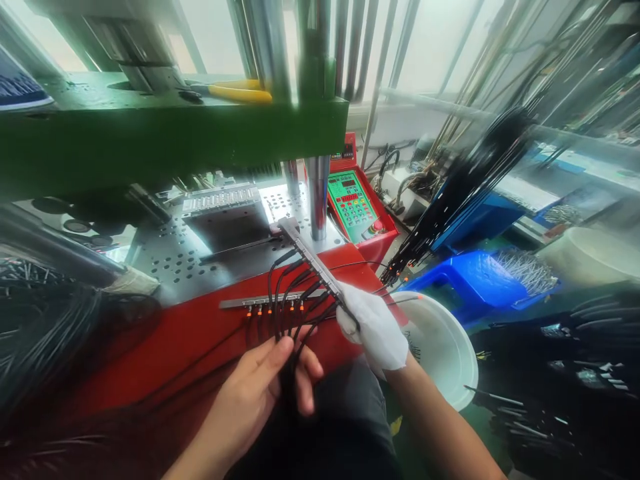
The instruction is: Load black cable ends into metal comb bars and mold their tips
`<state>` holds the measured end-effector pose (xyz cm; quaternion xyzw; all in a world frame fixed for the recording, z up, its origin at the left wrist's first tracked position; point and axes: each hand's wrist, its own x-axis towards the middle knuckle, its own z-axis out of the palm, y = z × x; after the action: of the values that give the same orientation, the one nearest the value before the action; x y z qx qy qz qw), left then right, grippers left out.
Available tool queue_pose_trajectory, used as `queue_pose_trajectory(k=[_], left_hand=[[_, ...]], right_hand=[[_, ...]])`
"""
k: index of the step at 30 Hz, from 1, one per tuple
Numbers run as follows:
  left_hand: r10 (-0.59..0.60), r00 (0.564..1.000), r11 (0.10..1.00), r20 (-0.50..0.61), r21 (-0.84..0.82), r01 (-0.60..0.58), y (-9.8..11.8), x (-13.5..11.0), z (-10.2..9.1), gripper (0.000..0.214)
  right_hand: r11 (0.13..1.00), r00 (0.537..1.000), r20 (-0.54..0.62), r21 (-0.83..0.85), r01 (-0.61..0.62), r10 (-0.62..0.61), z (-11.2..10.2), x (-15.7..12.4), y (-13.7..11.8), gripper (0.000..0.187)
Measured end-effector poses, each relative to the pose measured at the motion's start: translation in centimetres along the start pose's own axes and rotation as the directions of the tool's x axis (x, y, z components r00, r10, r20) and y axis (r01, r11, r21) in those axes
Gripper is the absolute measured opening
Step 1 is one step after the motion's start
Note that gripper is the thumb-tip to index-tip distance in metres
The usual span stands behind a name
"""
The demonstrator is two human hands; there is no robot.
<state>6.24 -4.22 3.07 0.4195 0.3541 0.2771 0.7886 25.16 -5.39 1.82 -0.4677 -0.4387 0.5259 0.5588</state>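
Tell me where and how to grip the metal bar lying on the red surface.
Pinch the metal bar by its plain left end, coming from the left and slightly above. That looks best: this end sticks out bare past the orange-tipped pieces along the near edge, while the left hand and the black cables it holds crowd the front of the middle.

A factory workshop, this was, and how it showed! A green press [200,137] loomed past the far edge of the red tabletop [145,353], a steel column [319,200] running down to its perforated bed [177,272]. Just behind the tabletop's far right corner stood a red control box [356,207], crowded with buttons! A yellow-handled tool [243,92] lay on the press, black cables [465,180] slanted off rightward, and beside the tabletop's right edge sat a white tub [457,340], then a blue bin [480,275] of metal pieces [525,272]
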Motion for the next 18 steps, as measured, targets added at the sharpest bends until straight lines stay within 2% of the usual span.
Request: queue_pose_trajectory(k=[3, 7, 9, 11, 14, 16, 18], left_hand=[[-0.028, 0.998, 0.996, 0.06, 0.083, 0.023, -0.3, 0.4, -0.2, 0.03], [0.059, 0.998, 0.948, 0.016, 0.311, -0.061, -1.0, 0.1, -0.6, 0.025], [0.108, 0.994, 0.894, 0.006, 0.437, -0.1, -1.4, -0.4, -0.3, 0.028], [0.172, 0.985, 0.821, 0.016, 0.551, -0.152, -1.9, -0.8, 0.4, 0.028], [0.255, 0.964, 0.697, 0.076, 0.676, -0.237, -2.5, -0.8, 2.0, 0.029], [0.269, 0.958, 0.669, 0.094, 0.698, -0.256, -2.6, -0.9, 3.0, 0.033], [0.248, 0.964, 0.684, 0.094, 0.688, -0.243, -2.3, -1.5, 3.3, 0.038]], right_hand=[[0.999, 0.999, -0.023, -0.043, 0.024, -0.025, 0.7, -0.4, 0.5, 0.036], [0.993, 0.992, 0.08, -0.052, 0.103, -0.098, 1.2, -0.8, 1.8, 0.039], [0.99, 0.991, 0.08, -0.085, 0.117, -0.11, 1.4, -0.7, 2.4, 0.038], [0.978, 0.991, -0.017, -0.165, 0.126, -0.13, 1.7, -0.4, 2.7, 0.045], [0.938, 0.961, -0.181, -0.316, 0.143, -0.208, 2.1, -0.1, 3.2, 0.058], [0.915, 0.933, -0.256, -0.378, 0.143, -0.252, 1.9, -0.2, 3.6, 0.064], [0.893, 0.911, -0.29, -0.424, 0.152, -0.292, 0.9, -0.5, 3.6, 0.068]])
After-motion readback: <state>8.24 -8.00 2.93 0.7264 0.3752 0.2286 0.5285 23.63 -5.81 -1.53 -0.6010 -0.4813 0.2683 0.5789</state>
